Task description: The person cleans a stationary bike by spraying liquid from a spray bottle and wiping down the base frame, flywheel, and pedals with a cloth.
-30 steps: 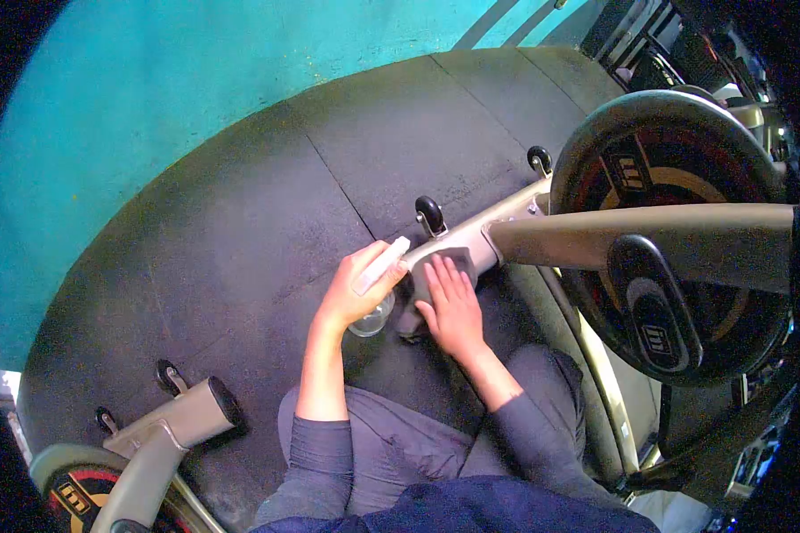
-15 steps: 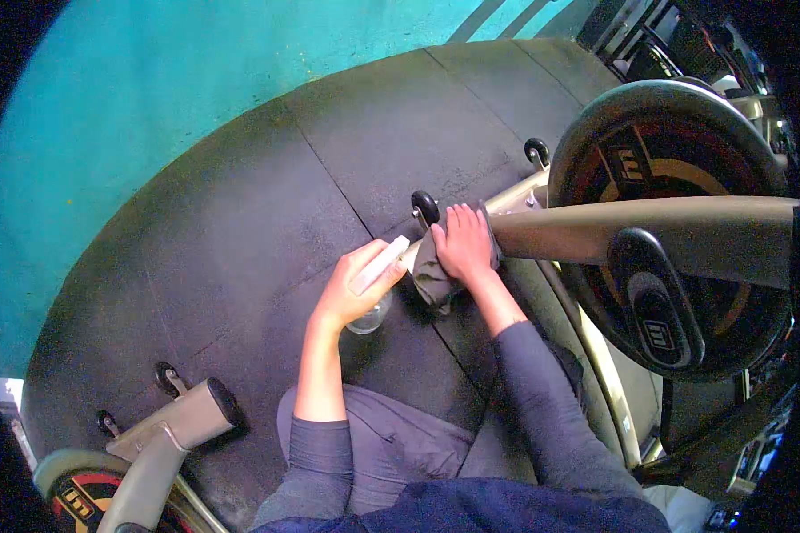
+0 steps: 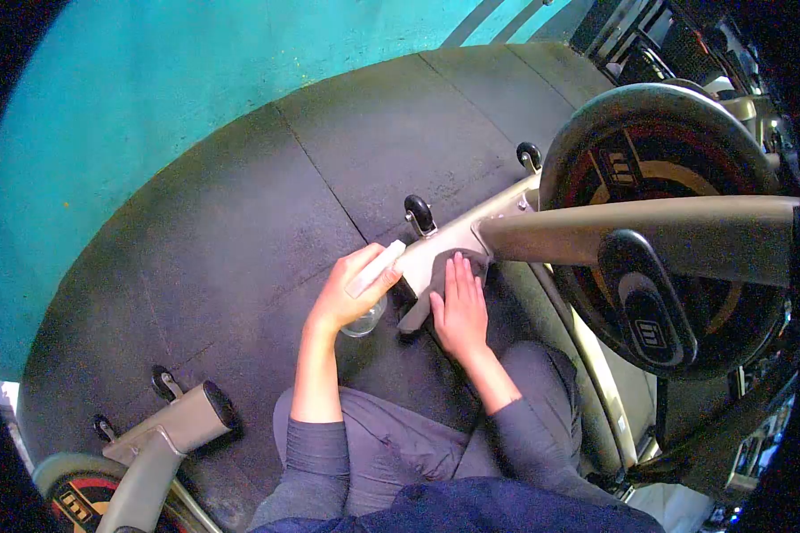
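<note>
The left hand (image 3: 351,289), nearest at left, has its fingers wrapped around a spray bottle (image 3: 366,320). To its right, the right hand (image 3: 460,313) lies flat, fingers extended and nearly together, pressing a dark cloth (image 3: 447,274) against the metal base (image 3: 431,258). Beyond, a black caster (image 3: 419,213) adjoins the base's far side.

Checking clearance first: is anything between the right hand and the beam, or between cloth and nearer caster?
Only the cloth lies between the right hand and the beam. From cloth to nearer caster, nothing visible is in the way, just bare beam; the left hand, with the bottle, is to one side, by the beam's end.
</note>
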{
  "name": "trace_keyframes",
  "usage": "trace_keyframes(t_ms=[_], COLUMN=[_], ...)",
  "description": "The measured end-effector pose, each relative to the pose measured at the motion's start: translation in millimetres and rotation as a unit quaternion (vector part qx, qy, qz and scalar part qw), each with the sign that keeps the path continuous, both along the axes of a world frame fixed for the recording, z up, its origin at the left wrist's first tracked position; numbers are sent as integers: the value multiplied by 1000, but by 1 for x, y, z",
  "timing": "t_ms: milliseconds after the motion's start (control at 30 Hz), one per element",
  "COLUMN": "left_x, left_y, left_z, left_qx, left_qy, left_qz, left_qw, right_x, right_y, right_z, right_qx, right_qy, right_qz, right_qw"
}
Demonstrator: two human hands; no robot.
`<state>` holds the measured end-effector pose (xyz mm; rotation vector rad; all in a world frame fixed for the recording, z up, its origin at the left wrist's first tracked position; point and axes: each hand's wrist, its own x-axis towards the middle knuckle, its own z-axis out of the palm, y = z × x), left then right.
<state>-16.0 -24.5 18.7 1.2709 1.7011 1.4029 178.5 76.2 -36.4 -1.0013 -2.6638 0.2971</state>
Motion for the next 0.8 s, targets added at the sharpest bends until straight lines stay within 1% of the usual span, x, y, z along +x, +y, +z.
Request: trace_keyframes(t_ms=[133,200,300,333,433,467,500,533,567,633,700,800], left_x=[0,2,1,0,1,0,0,0,-1,0,-2,1], left_y=[-1,-2,-3,-3,-3,-2,-2,-1,-1,-1,0,2], left_z=[4,5,3,3,2,0,0,-1,0,-1,-5,3], left_qx=[-3,-16,-19,-20,-12,-11,-11,-10,-8,-2,8,17], left_qy=[7,-18,-24,-23,-24,-13,-2,-2,1,3,-1,13], left_qz=[-1,10,9,10,11,9,6,5,5,7,-1,4], left_qw=[1000,1000,1000,999,1000,1000,1000,1000,1000,1000,1000,1000], right_x=[1,-5,-19,-27,-45,-52,-56,-60,-62,-62,-62,-53], right_y=[-1,6,28,35,62,71,76,80,82,81,72,48], right_z=[-3,-4,-4,-6,-10,-12,-10,-8,-7,-13,-16,-12], right_qx=[28,27,52,72,75,93,93,67,42,55,81,77], right_qy=[-21,8,-2,17,18,28,27,13,0,15,47,47], right_qz=[3,11,22,22,40,46,45,42,39,36,11,0], right_qw=[999,1000,998,997,996,994,994,997,998,998,996,996])
